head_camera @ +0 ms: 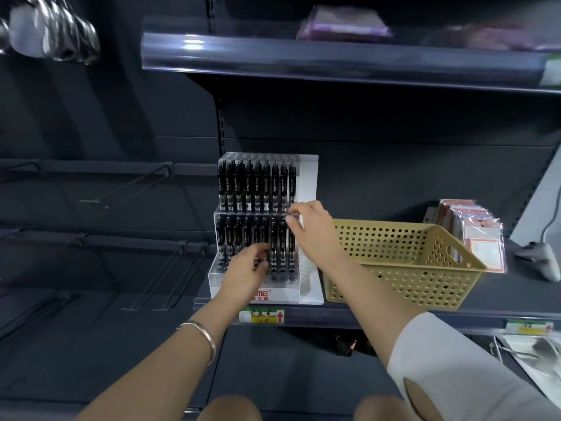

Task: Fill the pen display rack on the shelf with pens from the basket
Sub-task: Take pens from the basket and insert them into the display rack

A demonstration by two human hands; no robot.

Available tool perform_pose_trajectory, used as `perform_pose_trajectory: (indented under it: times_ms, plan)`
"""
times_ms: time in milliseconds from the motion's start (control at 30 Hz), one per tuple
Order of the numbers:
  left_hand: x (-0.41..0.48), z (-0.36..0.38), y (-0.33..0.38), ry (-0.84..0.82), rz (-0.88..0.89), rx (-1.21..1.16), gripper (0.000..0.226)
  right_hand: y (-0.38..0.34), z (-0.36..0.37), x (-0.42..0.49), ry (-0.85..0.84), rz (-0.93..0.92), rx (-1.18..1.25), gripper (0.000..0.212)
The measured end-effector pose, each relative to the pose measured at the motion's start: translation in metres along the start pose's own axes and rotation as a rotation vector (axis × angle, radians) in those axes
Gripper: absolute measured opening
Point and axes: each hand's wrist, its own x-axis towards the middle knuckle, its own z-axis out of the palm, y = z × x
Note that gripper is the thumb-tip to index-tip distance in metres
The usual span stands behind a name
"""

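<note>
Clear acrylic 3-tier pen display rack (308,177) is set at front of dark grey metal shelf (516,294), w/ tan perforated plastic basket (403,268) just to its right. Upper & mid rows are filled w/ upright black click pens (258,183). L hand (246,270) is curled round lower end of a mid-row pen (263,238). R hand (309,230): thumb & forefinger are pinched on rack's mid-tier lip, right end; other fingers are loosely bent.

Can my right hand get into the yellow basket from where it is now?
Probably yes: the right hand is at the pen rack's right edge, and the basket stands just beside it on the shelf, top open, with nothing between them.
</note>
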Motion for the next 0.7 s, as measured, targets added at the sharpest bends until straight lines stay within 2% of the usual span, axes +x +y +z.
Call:
perform_pose_trajectory:
  times_ms: [233,433,567,700]
  plan:
    - [-0.001,0.015,0.027,-0.004,0.028,0.011,0.035,0.047,-0.025,-0.019,0.016,0.096,-0.109,0.023]
    - [0.001,0.045,0.055,-0.073,0.087,-0.015,0.031,0.096,-0.060,-0.040,-0.009,0.311,-0.350,0.024]
    - [0.006,0.069,0.074,-0.110,0.141,0.027,0.029,0.122,-0.077,-0.047,-0.085,0.413,-0.316,0.015]
    - [0.010,0.089,0.094,-0.133,0.196,0.175,0.029,0.128,-0.093,-0.049,-0.282,0.399,-0.238,0.021]
